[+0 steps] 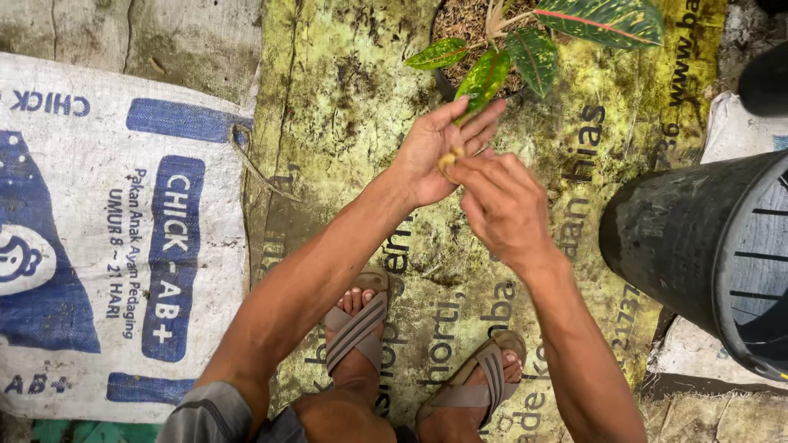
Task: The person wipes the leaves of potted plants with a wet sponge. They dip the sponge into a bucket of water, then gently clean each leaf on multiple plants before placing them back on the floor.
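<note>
Right now the right hand (502, 207) pinches a small yellowish piece (448, 157) with closed fingertips, and this piece lies on the open palm of the left hand (435, 156), whose fingers are spread and hold nothing tight. Just beyond the piece stands one potted plant (525, 49) with four speckled leaves; one leaf touches the left fingertips. To the right of the piece lies one black bucket (698, 246) on its side, near the right forearm. Left of the piece, one white and blue sack (98, 246) covers the ground. Below the piece, two sandals (357, 328) stand on a yellow-green banner (345, 107), with open room between sack and bucket.
</note>
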The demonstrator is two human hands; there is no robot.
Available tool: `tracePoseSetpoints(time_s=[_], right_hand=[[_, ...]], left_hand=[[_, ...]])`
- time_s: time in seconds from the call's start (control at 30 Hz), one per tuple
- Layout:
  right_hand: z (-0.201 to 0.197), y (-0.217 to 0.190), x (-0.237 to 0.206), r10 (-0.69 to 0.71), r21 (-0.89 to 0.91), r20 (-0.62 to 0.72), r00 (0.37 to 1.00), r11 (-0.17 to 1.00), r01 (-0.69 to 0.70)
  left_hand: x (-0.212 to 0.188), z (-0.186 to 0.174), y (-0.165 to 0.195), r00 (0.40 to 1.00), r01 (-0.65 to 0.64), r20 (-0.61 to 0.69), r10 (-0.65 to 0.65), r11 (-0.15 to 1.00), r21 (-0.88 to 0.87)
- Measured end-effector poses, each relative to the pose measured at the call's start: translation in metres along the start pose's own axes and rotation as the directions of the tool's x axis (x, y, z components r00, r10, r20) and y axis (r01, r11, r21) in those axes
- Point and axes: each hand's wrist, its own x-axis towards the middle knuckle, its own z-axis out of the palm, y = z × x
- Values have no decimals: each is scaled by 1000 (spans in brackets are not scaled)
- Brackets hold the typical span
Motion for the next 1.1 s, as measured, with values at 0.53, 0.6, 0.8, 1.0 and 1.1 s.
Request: tracePoseSetpoints(time_s=[0.53,0.6,0.8,1.0,1.1], right_hand=[[38,122,28,735,780,523,432,-208,-590],[41,123,36,698,828,506,506,-231,-510],[25,111,35,600,831,547,584,-303,-467],[11,83,30,610,866,469,638,-177,-467],[4,69,25,620,885,435,653,-159,-438]], left_hand=[[1,6,-16,979,-45,-150,135,870,491],[1,4,-16,982,-55,-122,146,832,552],[-1,-2,-12,947,-110,-147,287,717,689],[-2,5,-15,874,-178,-203,441,680,711],[-3,11,-16,838,-305,-139,528,664,683]])
